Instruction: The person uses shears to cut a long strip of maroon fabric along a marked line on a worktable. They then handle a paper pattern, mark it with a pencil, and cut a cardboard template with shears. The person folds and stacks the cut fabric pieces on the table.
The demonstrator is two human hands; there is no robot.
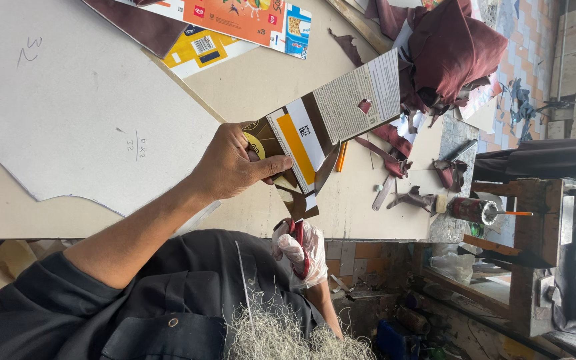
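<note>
My left hand [235, 163] grips a flattened cardboard box [331, 117], brown, white and orange with a grey printed panel, and holds it up over the workbench. The thumb presses on the box's near face. My right hand [299, 250], in a thin clear plastic glove, is just below it at the bench edge, closed around red-handled scissors [296, 230]. The scissors meet the lower brown flap of the box [299, 203]; the blades are mostly hidden by the flap.
A large grey board sheet [68, 100] lies on the beige workbench [361, 207] at left. Printed flattened cartons [235, 20] lie at the top, maroon leather pieces [451, 47] and scraps at top right, and a glue tin with brush [471, 210] at right.
</note>
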